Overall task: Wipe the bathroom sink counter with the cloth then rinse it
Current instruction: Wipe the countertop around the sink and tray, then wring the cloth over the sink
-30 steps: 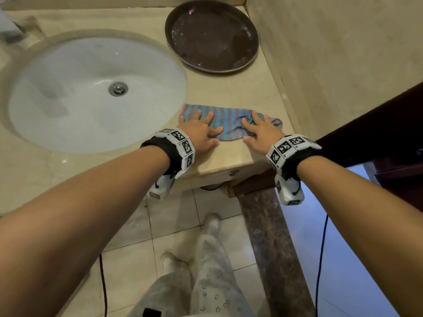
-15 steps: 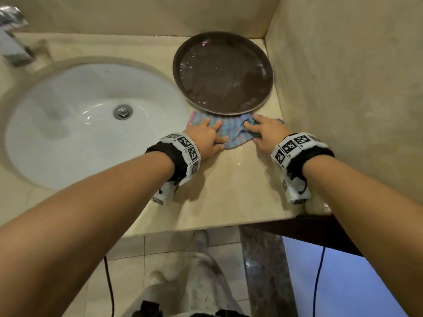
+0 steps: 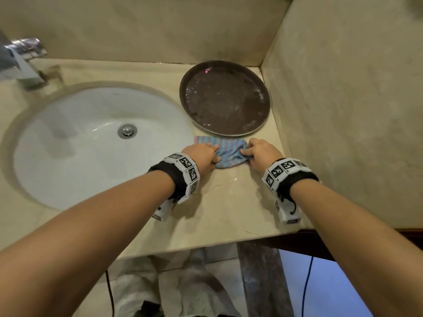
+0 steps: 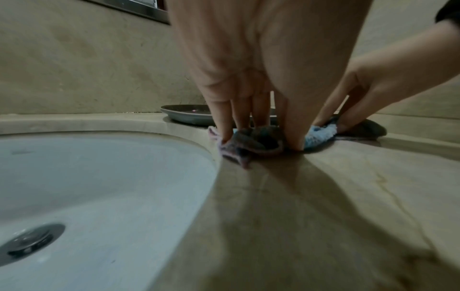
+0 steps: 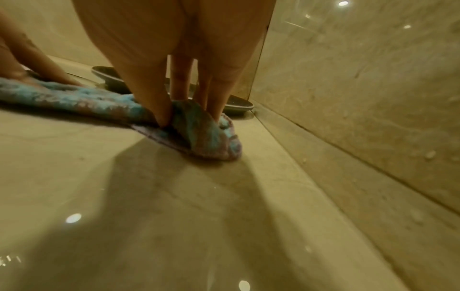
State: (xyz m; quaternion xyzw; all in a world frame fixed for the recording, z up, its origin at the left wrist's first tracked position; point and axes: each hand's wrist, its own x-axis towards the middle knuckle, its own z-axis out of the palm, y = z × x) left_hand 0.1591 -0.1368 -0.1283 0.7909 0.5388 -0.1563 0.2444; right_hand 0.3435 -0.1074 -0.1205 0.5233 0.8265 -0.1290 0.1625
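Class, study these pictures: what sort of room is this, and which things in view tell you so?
Most likely a bathroom. A white oval basin with a drain is set into a beige stone counter, a metal tap stands behind it, and stone-clad walls close the corner.

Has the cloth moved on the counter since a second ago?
Yes. The cloth has slid away from the counter's front edge toward the back wall, and now lies against the brown tray, bunched between both hands.
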